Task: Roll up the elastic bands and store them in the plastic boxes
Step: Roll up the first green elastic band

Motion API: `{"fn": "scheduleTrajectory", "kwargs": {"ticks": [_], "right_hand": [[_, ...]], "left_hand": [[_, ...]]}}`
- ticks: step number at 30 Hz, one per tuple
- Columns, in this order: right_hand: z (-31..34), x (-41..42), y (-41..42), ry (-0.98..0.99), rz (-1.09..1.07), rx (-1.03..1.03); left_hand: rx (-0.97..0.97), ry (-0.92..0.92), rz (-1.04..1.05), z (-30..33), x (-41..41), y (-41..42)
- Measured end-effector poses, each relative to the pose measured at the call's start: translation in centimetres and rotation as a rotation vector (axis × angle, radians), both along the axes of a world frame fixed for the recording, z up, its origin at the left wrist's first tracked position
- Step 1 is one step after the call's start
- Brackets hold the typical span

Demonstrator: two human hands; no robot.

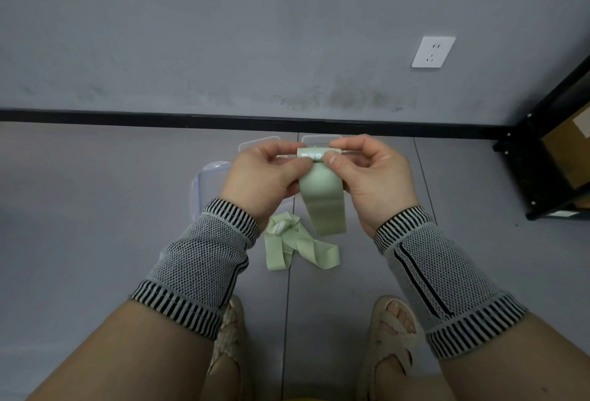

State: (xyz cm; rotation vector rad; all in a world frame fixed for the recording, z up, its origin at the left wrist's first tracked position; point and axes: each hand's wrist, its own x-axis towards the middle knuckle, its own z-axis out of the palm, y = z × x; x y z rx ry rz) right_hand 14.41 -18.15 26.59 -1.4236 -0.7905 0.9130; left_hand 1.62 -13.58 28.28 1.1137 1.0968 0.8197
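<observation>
grey floor (127,209); hands (319,170) pinch band (322,196) above boxes (204,183).

A grey wall (223,33) meets a grey tiled floor (95,209) along a black skirting strip (159,116). A white socket (433,52) sits on the wall. A black metal shelf (542,157) stands at right, holding a cardboard box (571,151).
</observation>
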Motion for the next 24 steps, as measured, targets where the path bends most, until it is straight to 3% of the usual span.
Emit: {"fn": "scheduleTrajectory", "kwargs": {"ticks": [12,17,21,24], "right_hand": [[-0.52,0.00,0.11,-0.018,0.115,-0.036],[-0.53,0.00,0.18,0.046,0.035,-0.033],[-0.30,0.18,0.15,0.091,-0.038,-0.018],[-0.09,0.10,0.08,0.092,-0.043,-0.002]], "left_hand": [[0.081,0.024,-0.007,0.01,-0.63,0.17],[0.035,-0.013,0.002,-0.22,-0.19,0.10],[0.072,0.183,-0.034,-0.50,-0.04,0.10],[0.075,0.175,-0.049,-0.29,-0.14,0.20]]}}
